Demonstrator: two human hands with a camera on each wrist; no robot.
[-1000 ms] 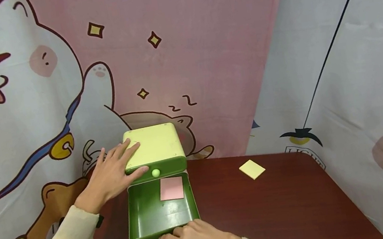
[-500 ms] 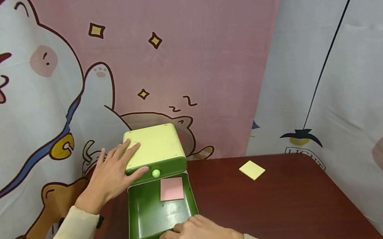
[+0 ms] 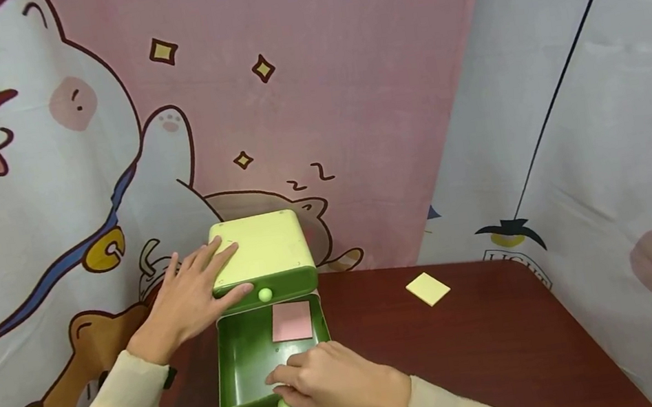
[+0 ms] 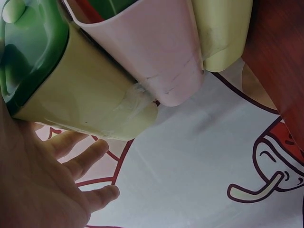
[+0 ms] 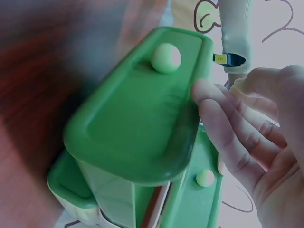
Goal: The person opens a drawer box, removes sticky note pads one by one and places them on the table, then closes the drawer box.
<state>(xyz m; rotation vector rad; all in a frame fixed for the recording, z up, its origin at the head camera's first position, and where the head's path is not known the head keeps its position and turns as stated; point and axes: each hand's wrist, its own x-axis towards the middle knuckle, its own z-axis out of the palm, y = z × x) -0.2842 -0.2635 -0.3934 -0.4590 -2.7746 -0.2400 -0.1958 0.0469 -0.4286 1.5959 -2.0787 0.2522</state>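
A small stacked drawer cabinet (image 3: 263, 243) has a pale yellow top and green drawer fronts. My left hand (image 3: 186, 303) rests on its top left edge, fingers spread and thumb across the upper drawer's front. Below, a green drawer (image 3: 244, 375) is pulled out, with a pink sticky-note pad (image 3: 291, 322) lying toward its back. Over the drawer's front edge is my right hand (image 3: 341, 382), fingers loosely bent and gripping nothing. In the right wrist view its fingertips (image 5: 204, 90) are right at the rim, apart from the round light-green knob (image 5: 166, 58).
A yellow sticky-note pad (image 3: 428, 288) lies on the dark red-brown table (image 3: 478, 349), right of the cabinet. Behind stands a cartoon-printed cloth (image 3: 352, 123). From the left wrist, the cabinet's pink middle casing (image 4: 156, 47) shows between yellow ones.
My right hand has let go of the drawer's front and risen slightly, uncovering the knob. The left hand, the drawer and both pads stay where they were.
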